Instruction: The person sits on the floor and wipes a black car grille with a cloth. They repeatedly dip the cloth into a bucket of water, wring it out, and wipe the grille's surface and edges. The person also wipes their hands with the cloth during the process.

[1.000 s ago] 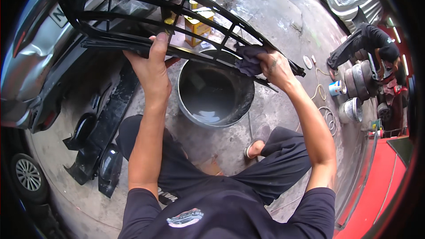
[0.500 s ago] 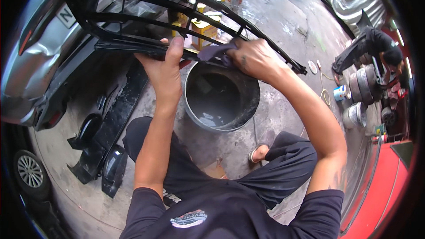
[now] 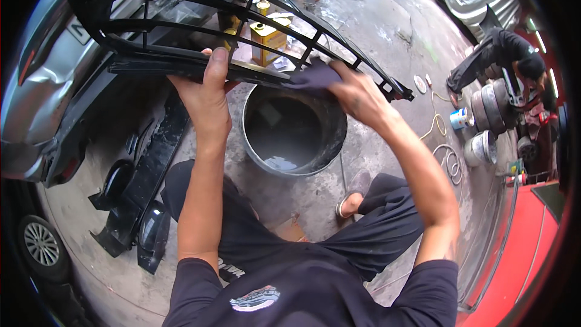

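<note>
A long black slatted car grille [image 3: 151,65] is held up across the top of the view. My left hand [image 3: 204,100] grips its lower bar, thumb on top and fingers underneath. My right hand [image 3: 362,94] pinches a folded purple-grey sheet [image 3: 311,77] against that bar, right of my left hand. The sheet is limp; cloth or sandpaper, I cannot tell. Below the grille, between my knees, stands a large round bucket [image 3: 338,139] with dark, cloudy liquid [image 3: 284,130] in it.
A silver car [image 3: 42,85] with a dented body is at left; black trim parts [image 3: 142,188] lie below it. Tins [image 3: 266,42] stand beyond the grille. At right are a bent-over person [image 3: 508,54], stacked wheels [image 3: 493,109], a pail [image 3: 482,148] and a red panel [image 3: 514,254].
The grille and my left hand appear shifted slightly left as the whole view moves. My right hand has slid the sheet rightward along the lower bar, away from my left hand.
</note>
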`<act>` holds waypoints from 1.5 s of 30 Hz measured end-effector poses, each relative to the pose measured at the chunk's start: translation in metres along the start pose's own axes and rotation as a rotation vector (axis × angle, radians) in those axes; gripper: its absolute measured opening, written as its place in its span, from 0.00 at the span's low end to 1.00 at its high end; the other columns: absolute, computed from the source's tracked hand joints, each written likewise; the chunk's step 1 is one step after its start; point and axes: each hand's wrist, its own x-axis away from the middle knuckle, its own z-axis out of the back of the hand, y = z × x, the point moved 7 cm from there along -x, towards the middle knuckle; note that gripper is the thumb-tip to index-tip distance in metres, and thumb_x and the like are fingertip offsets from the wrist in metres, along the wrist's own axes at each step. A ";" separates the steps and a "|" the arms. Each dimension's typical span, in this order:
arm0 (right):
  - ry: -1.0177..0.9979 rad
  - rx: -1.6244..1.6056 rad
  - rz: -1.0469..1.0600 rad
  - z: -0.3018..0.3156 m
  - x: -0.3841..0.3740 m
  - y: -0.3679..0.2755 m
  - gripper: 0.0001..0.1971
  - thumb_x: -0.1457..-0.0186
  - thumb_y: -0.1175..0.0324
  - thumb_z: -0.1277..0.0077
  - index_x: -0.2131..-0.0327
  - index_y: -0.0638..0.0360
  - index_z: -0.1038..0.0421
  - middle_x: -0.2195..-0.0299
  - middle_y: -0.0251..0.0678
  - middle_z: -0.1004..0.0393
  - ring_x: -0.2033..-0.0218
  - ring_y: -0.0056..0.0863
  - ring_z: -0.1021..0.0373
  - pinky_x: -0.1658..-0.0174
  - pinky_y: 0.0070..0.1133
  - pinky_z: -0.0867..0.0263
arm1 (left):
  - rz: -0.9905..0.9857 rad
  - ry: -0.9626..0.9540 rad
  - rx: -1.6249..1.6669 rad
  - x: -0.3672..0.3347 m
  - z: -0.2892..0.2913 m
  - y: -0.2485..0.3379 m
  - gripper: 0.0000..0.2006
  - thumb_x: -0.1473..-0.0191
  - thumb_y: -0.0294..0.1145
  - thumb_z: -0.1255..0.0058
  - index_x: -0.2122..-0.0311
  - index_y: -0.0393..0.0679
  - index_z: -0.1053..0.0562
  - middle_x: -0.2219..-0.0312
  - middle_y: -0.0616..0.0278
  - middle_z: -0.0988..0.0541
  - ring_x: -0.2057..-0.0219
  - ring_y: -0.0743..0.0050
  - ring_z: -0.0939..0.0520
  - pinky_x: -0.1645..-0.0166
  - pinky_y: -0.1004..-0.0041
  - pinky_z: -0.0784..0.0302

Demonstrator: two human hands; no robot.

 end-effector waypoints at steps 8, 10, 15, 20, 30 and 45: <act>0.159 0.001 -0.536 -0.004 0.095 0.064 0.15 0.42 0.70 0.46 0.52 0.51 0.18 0.61 0.49 0.18 0.62 0.49 0.21 0.54 0.38 0.23 | 0.034 0.011 -0.019 -0.010 0.006 -0.003 0.21 0.37 0.44 0.40 0.45 0.46 0.31 0.55 0.58 0.17 0.58 0.71 0.14 0.68 0.65 0.10; 0.355 -0.313 -0.424 0.006 0.067 0.045 0.14 0.43 0.67 0.45 0.54 0.57 0.18 0.63 0.49 0.18 0.60 0.47 0.21 0.54 0.36 0.26 | 0.065 -0.010 -0.057 -0.007 0.011 -0.008 0.21 0.37 0.44 0.40 0.45 0.46 0.29 0.55 0.56 0.16 0.57 0.70 0.13 0.67 0.64 0.09; 0.147 -0.755 -0.409 -0.042 0.040 0.010 0.11 0.40 0.70 0.49 0.58 0.68 0.22 0.64 0.51 0.20 0.64 0.41 0.24 0.58 0.32 0.30 | 0.049 -0.057 0.003 -0.017 0.020 -0.010 0.23 0.37 0.47 0.41 0.45 0.42 0.27 0.54 0.52 0.16 0.55 0.60 0.12 0.59 0.58 0.09; 0.354 -0.185 -0.532 -0.072 0.156 0.086 0.11 0.42 0.69 0.52 0.70 0.69 0.27 0.70 0.57 0.24 0.70 0.49 0.25 0.65 0.39 0.32 | 0.097 -0.047 -0.027 -0.019 0.027 -0.011 0.24 0.37 0.51 0.41 0.48 0.39 0.23 0.56 0.53 0.15 0.55 0.61 0.12 0.56 0.57 0.10; 0.705 -0.135 -0.346 -0.060 0.077 0.065 0.03 0.49 0.78 0.50 0.73 0.64 0.26 0.74 0.50 0.25 0.70 0.55 0.27 0.62 0.43 0.29 | 0.159 -0.072 -0.043 -0.025 0.028 -0.012 0.24 0.36 0.55 0.44 0.50 0.42 0.24 0.56 0.52 0.15 0.54 0.62 0.13 0.55 0.55 0.10; 0.949 -0.014 -0.486 0.043 0.146 0.012 0.11 0.51 0.73 0.54 0.68 0.67 0.21 0.72 0.49 0.24 0.69 0.49 0.24 0.61 0.37 0.26 | 0.163 -0.025 -0.067 -0.019 0.027 0.017 0.29 0.37 0.62 0.44 0.46 0.45 0.28 0.57 0.53 0.16 0.55 0.57 0.13 0.55 0.60 0.13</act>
